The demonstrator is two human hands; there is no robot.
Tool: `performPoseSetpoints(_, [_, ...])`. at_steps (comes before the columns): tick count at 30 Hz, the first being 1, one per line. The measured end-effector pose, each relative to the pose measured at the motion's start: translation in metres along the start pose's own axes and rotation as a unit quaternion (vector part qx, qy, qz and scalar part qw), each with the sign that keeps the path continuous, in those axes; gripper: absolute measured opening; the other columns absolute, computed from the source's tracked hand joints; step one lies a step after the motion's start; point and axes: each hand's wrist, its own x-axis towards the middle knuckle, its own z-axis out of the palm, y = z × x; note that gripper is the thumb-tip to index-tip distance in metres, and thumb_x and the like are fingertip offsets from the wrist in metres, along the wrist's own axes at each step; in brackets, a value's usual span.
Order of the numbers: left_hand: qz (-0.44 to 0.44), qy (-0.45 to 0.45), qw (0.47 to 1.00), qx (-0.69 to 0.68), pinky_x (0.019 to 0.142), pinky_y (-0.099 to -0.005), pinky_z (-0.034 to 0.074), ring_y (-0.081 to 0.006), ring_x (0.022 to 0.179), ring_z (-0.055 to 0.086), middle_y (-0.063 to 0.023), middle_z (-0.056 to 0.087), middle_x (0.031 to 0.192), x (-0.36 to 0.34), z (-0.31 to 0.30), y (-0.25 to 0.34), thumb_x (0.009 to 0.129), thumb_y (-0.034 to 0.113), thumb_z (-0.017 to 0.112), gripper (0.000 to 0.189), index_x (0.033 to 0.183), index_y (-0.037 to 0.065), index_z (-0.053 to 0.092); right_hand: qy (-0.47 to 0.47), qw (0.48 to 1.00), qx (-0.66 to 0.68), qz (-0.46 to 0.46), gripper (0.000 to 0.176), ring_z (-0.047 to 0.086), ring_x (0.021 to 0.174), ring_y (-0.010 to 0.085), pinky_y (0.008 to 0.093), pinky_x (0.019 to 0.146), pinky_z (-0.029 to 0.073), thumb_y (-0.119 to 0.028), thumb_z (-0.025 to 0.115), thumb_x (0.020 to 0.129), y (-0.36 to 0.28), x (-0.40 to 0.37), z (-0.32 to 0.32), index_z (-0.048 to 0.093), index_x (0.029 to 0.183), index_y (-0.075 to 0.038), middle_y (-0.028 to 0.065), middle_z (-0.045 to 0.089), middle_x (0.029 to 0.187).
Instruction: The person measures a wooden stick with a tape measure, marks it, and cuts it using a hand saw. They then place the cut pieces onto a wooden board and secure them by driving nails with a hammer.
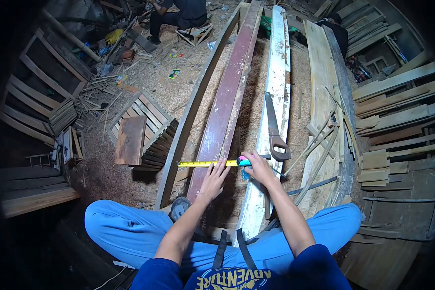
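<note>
Nearest, at six o'clock from the tape measure (pixel 243 161), is a dark blue shirt (pixel 203 280) with yellow lettering, and the wearer's folded legs in blue trousers (pixel 123 229) spread to eight and four o'clock. The right hand (pixel 259 169) is closed around the case of the tape measure, above the white weathered board (pixel 277 58). At eight o'clock the left hand (pixel 212 181) is flat with fingers extended, gripping nothing, its fingertips over the yellow tape blade (pixel 192 164). That blade runs out to nine o'clock across the maroon board (pixel 222 108), its tip by the edge of a brown plank (pixel 187 116); whether they touch, I cannot tell.

A handsaw (pixel 272 116) lies on the white board, its handle at two o'clock, just beyond the right hand. Between nine and ten, a slatted crate (pixel 160 145) has a brown panel (pixel 130 140) against it. Pale planks (pixel 319 67) stretch between one and two. Farther off, past the shavings-strewn floor (pixel 154 72), a dark-clothed person (pixel 186 12) sits at eleven o'clock; another person (pixel 339 34) shows partly at one.
</note>
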Motion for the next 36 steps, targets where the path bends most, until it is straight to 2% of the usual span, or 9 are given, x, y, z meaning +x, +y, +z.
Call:
performPoseSetpoints(4, [-0.003,0.013,1.0,0.005,0.13,-0.0529,0.017,-0.0316,0.161,0.019,-0.0181,0.024,0.171,0.004,0.005,-0.002,0.081,0.007,0.072,0.084,0.158,0.009,0.039,-0.001,1.0,-0.006,-0.003,0.062,0.063,0.117,0.044,0.0532,0.097,0.054,-0.011,0.078,0.086,0.002,-0.001,-0.002,0.052,0.142,-0.017,0.0193,0.058,0.124])
performPoseSetpoints(12, [-0.001,0.004,0.999,0.04,0.129,-0.0598,0.015,-0.0365,0.161,0.016,-0.0213,0.019,0.172,0.009,0.001,0.012,0.083,0.013,0.074,0.089,0.163,0.019,0.035,-0.001,1.0,0.002,0.017,0.066,0.062,0.118,0.0431,0.0524,0.099,0.054,-0.012,0.078,0.086,0.0,-0.002,-0.003,0.052,0.145,-0.02,0.0194,0.056,0.127])
performPoseSetpoints(15, [0.0,-0.03,0.999,0.04,0.128,-0.0607,0.015,-0.0365,0.161,0.016,-0.021,0.019,0.172,0.015,-0.003,0.02,0.083,0.014,0.075,0.091,0.164,0.019,0.032,-0.006,1.0,-0.005,0.015,0.067,0.062,0.119,0.0428,0.0521,0.1,0.053,-0.011,0.078,0.086,0.0,-0.002,-0.003,0.052,0.146,-0.022,0.0191,0.056,0.127])
performPoseSetpoints(22, [-0.007,-0.019,0.999,0.028,0.129,-0.0558,0.018,-0.0334,0.16,0.02,-0.0206,0.018,0.172,0.01,-0.003,0.022,0.08,0.011,0.077,0.086,0.158,0.011,0.041,0.0,1.0,-0.005,0.002,0.067,0.063,0.118,0.0422,0.0521,0.1,0.054,-0.008,0.078,0.085,-0.001,-0.004,-0.003,0.053,0.145,-0.023,0.0179,0.057,0.127])
performPoseSetpoints(36, [0.004,0.009,0.997,0.07,0.13,-0.0548,0.017,-0.0336,0.161,0.019,-0.0202,0.019,0.172,0.012,0.007,0.021,0.077,0.012,0.079,0.092,0.159,0.009,0.038,0.001,1.0,0.012,-0.02,0.064,0.063,0.117,0.0413,0.0517,0.098,0.053,-0.01,0.077,0.085,0.005,-0.003,-0.005,0.055,0.144,-0.021,0.0162,0.058,0.123])
